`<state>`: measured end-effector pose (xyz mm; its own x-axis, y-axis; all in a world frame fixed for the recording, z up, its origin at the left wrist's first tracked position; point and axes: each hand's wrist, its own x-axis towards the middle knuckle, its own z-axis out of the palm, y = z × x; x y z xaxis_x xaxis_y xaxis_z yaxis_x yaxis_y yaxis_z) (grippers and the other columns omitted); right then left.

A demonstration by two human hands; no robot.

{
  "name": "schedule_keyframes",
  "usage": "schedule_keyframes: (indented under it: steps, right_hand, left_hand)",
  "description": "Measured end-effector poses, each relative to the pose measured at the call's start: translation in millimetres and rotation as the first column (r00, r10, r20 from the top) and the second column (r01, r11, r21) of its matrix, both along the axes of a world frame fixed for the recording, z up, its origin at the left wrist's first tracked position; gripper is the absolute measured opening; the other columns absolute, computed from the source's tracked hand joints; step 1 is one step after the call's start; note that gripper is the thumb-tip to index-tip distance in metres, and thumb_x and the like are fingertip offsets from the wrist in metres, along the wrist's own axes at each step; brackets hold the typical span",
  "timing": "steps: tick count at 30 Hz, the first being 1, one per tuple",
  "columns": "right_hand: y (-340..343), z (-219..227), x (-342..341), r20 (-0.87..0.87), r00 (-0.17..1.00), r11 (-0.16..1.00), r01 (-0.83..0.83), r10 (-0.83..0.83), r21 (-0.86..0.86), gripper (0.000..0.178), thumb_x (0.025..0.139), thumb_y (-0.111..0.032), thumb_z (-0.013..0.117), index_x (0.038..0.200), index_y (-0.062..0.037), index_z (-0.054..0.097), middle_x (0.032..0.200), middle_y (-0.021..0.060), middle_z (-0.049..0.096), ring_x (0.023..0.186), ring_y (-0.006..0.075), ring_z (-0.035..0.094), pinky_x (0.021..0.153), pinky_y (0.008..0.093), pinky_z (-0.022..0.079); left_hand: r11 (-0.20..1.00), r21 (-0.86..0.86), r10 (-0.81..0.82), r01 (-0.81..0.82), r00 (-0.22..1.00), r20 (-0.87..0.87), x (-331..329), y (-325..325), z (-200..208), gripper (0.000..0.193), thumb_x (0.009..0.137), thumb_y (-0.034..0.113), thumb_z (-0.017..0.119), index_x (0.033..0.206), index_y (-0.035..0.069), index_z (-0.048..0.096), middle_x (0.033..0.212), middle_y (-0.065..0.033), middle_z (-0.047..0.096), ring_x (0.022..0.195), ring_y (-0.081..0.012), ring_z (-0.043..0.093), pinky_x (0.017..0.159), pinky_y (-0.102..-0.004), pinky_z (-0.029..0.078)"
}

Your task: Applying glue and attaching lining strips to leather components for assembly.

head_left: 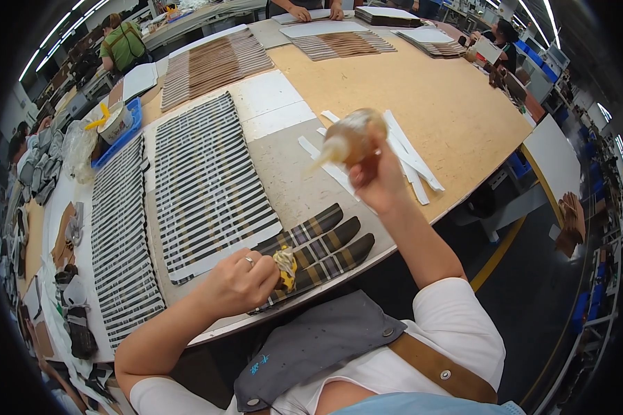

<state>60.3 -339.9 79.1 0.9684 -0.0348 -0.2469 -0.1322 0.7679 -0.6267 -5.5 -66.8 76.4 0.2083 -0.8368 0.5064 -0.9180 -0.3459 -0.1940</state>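
In my raised right hand (377, 181) is a squeeze bottle (353, 135) with a pale nozzle and amber contents, tilted with its tip down to the left; it is blurred. My left hand (239, 282), with a ring on one finger, is closed around a crumpled yellow and white rag (284, 268). The rag rests against dark plaid fabric strips (329, 261) with rounded ends, lying side by side at the near edge of the table. Beyond my left hand lies a panel of overlapping striped pieces (208, 187), black, white and grey.
Another striped row (120, 235) lies further left. White strips (412, 155) lie beyond my right hand on the tan table (457, 104). A blue tray (126, 138) holds a tub with a yellow handle. Brown striped stacks (218, 66) stand farther back. Other people work around the room.
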Motion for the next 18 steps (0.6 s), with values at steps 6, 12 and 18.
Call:
schedule_keyframes:
  steps: [6,12,18]
  right_hand:
    - [-86.3,11.3,14.4,0.239,0.834,0.861,0.440,-0.497,0.255,0.043,0.088,-0.040,0.064,0.107,-0.0033,0.053,0.088,0.0080,0.058,0.070,0.0154,0.061,0.058,0.0224,0.056]
    - [-89.5,-5.3,6.2,0.157,0.853,0.866,0.481,-0.498,0.137,0.046,0.084,-0.040,0.069,0.107,-0.0045,0.052,0.088,0.0079,0.057,0.071,0.0160,0.060,0.059,0.0216,0.055]
    - [-95.1,-22.1,12.4,0.077,0.880,0.883,0.464,-0.469,0.074,0.050,0.083,-0.045,0.069,0.112,-0.0084,0.049,0.096,0.0074,0.056,0.075,0.0158,0.060,0.059,0.0199,0.054]
  left_hand:
    - [0.826,-0.315,0.329,-0.469,0.853,-0.406,22.9,37.2,16.9,0.019,0.067,-0.009,0.058,0.085,-0.004,0.054,0.078,-0.0144,0.051,0.066,-0.0319,0.052,0.057,-0.0377,0.043]
    - [0.590,-0.391,0.401,-0.706,0.677,-0.617,55.1,76.7,6.4,0.016,0.095,0.003,0.047,0.109,-0.005,0.047,0.094,-0.0158,0.059,0.081,-0.0221,0.058,0.072,-0.0294,0.045]
    - [0.441,-0.585,0.280,-0.681,0.724,-0.631,80.6,104.6,11.0,0.021,0.099,0.009,0.047,0.116,-0.001,0.043,0.102,-0.0103,0.056,0.089,-0.0142,0.055,0.080,-0.0266,0.046]
